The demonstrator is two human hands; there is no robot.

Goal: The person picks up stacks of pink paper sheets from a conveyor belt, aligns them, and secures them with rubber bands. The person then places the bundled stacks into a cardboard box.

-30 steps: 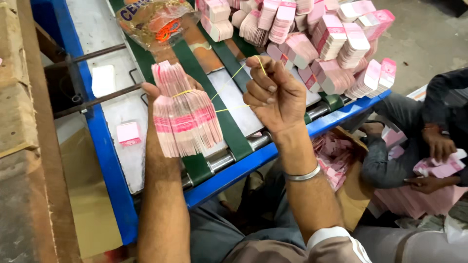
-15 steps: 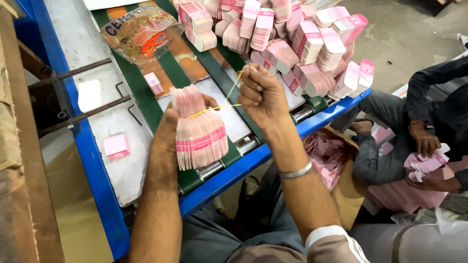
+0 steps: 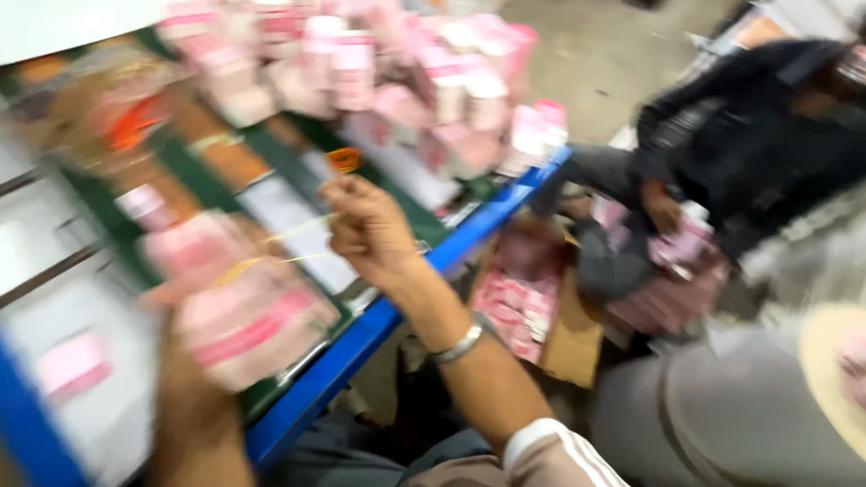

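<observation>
A long table (image 3: 361, 347) with a blue edge and green strips is seen, all blurry. Pink packs (image 3: 397, 81) are piled on it toward one o'clock. A small pink slip (image 3: 72, 365) is laid flat at nine o'clock.

a plain metal bangle (image 3: 457, 344) is worn on the right wrist. a grey sleeve (image 3: 550, 455), rolled above the elbow, is edged with a white cuff and white stripes. the left forearm is left bare.

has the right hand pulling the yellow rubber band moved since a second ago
Cannot tell: the camera swung and blurred. The right hand sits above the blue table edge, right of the pink paper bundle, as before.
</observation>
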